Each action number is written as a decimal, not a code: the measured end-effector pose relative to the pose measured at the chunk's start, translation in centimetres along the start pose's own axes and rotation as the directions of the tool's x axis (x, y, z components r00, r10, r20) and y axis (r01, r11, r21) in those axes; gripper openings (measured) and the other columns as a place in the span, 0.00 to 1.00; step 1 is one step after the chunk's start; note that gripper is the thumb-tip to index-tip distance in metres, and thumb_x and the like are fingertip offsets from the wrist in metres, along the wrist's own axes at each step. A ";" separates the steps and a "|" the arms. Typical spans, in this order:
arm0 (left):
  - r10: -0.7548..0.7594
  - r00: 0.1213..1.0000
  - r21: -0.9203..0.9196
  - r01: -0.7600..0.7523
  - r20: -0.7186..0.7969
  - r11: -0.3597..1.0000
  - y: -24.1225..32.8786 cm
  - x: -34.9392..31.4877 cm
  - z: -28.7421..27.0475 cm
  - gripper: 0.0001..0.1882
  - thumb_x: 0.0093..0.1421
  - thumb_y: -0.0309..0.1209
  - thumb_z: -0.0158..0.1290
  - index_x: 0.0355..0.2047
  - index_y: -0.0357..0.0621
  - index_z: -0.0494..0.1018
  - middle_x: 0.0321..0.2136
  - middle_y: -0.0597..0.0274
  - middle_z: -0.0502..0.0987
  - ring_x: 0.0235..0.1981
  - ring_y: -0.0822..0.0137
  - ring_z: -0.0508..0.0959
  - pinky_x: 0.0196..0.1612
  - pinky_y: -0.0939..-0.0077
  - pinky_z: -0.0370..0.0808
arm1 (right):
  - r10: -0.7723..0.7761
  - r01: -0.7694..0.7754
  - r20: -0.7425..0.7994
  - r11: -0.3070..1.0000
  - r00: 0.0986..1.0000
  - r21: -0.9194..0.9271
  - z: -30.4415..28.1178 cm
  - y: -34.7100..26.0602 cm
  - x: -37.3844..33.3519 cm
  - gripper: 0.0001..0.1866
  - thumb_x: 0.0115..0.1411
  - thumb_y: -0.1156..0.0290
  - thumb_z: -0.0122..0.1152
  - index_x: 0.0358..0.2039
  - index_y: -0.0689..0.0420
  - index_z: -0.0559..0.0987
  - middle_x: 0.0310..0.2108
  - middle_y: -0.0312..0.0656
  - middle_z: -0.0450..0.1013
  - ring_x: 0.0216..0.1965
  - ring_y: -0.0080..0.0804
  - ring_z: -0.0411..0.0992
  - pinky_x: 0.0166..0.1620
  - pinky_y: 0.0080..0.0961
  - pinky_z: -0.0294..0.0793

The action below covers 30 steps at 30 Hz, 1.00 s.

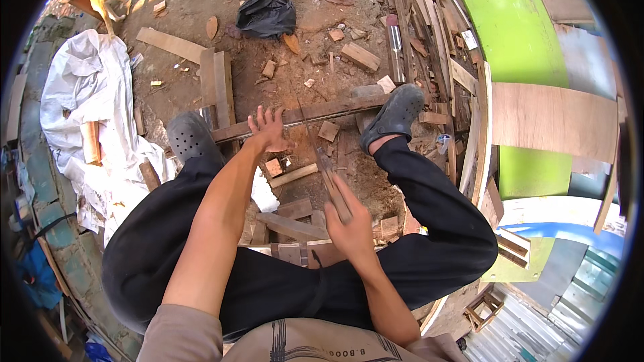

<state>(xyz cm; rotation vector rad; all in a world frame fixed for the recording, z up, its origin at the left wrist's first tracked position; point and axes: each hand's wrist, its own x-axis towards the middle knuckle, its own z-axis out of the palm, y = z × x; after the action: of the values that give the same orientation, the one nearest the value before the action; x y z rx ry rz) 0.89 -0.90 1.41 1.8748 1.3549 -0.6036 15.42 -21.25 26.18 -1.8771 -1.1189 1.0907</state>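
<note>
A long brown wooden strip (342, 105) lies crosswise on the ground ahead of me, between my two clogs. Near its left part is my left hand (270, 133), fingers spread and resting on or just over the wood. My right hand (351, 222) is wrapped round the wooden handle of a handsaw (325, 164). The thin saw blade points away from me and crosses the strip just to the right of my left hand. Its far end is hard to make out, and I cannot tell how deep it sits in the wood.
Several wood offcuts (362, 57) and planks (223, 84) litter the dirt around me. A black plastic bag (266, 12) lies ahead, and a white sack (90, 94) is at left. Green board (513, 13) and a plywood sheet (553, 119) stand on the right. An orange-and-white animal (102, 1) is far left.
</note>
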 end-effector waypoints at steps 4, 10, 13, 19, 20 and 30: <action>-0.014 1.000 0.028 0.013 0.016 1.000 0.8 -0.4 -0.6 0.71 0.44 0.62 0.71 0.76 0.49 0.38 0.76 0.39 0.38 0.76 0.35 0.26 0.71 0.27 0.29 | 0.088 -0.088 -0.007 0.994 0.996 0.065 -1.5 -0.6 -1.3 0.27 0.64 0.81 0.58 0.65 0.66 0.71 0.59 0.55 0.76 0.59 0.40 0.76 0.61 0.31 0.71; 0.063 0.998 0.010 -0.063 0.029 0.998 3.7 0.6 -0.5 0.72 0.43 0.62 0.71 0.76 0.50 0.38 0.76 0.39 0.38 0.76 0.35 0.26 0.71 0.26 0.29 | 0.002 -0.009 -0.134 0.999 0.991 -0.052 3.0 5.9 10.6 0.26 0.64 0.76 0.59 0.63 0.64 0.73 0.53 0.60 0.79 0.57 0.42 0.78 0.58 0.31 0.73; -0.002 0.999 0.005 0.002 0.033 1.000 0.2 -0.2 -0.2 0.71 0.44 0.61 0.71 0.76 0.49 0.38 0.76 0.39 0.38 0.77 0.35 0.26 0.71 0.26 0.28 | 0.007 -0.007 -0.014 1.000 1.000 -0.004 1.4 1.3 3.2 0.26 0.64 0.77 0.58 0.64 0.65 0.73 0.56 0.58 0.78 0.59 0.41 0.76 0.60 0.30 0.72; -0.035 0.995 0.035 0.032 0.091 0.999 1.5 -0.9 -1.8 0.70 0.49 0.61 0.69 0.77 0.49 0.35 0.77 0.39 0.36 0.76 0.36 0.25 0.72 0.29 0.27 | 0.035 -0.036 -0.032 0.998 0.999 -0.043 0.8 2.5 3.6 0.27 0.64 0.78 0.59 0.64 0.65 0.73 0.57 0.56 0.77 0.60 0.37 0.75 0.61 0.29 0.70; -0.017 0.994 0.045 0.012 0.110 0.999 3.1 -0.7 -2.0 0.69 0.51 0.60 0.69 0.77 0.49 0.34 0.77 0.39 0.35 0.76 0.37 0.24 0.72 0.29 0.27 | 0.053 -0.053 -0.043 0.999 0.998 -0.008 2.1 3.9 7.6 0.27 0.64 0.78 0.59 0.64 0.65 0.73 0.57 0.56 0.77 0.60 0.38 0.76 0.61 0.30 0.71; 0.003 0.999 0.001 -0.003 0.054 1.000 1.4 -0.7 -1.0 0.72 0.45 0.61 0.71 0.76 0.50 0.36 0.76 0.37 0.37 0.76 0.34 0.25 0.71 0.26 0.27 | 0.030 -0.027 -0.029 0.996 0.999 0.086 -1.1 0.9 -1.3 0.28 0.64 0.78 0.55 0.66 0.59 0.72 0.57 0.60 0.76 0.60 0.55 0.75 0.60 0.35 0.72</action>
<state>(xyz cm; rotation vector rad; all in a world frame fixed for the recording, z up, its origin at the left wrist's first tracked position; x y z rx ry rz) 1.94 -0.73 2.92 1.8478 1.3174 -0.6489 16.39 -22.95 26.27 -1.8419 -1.0155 1.1045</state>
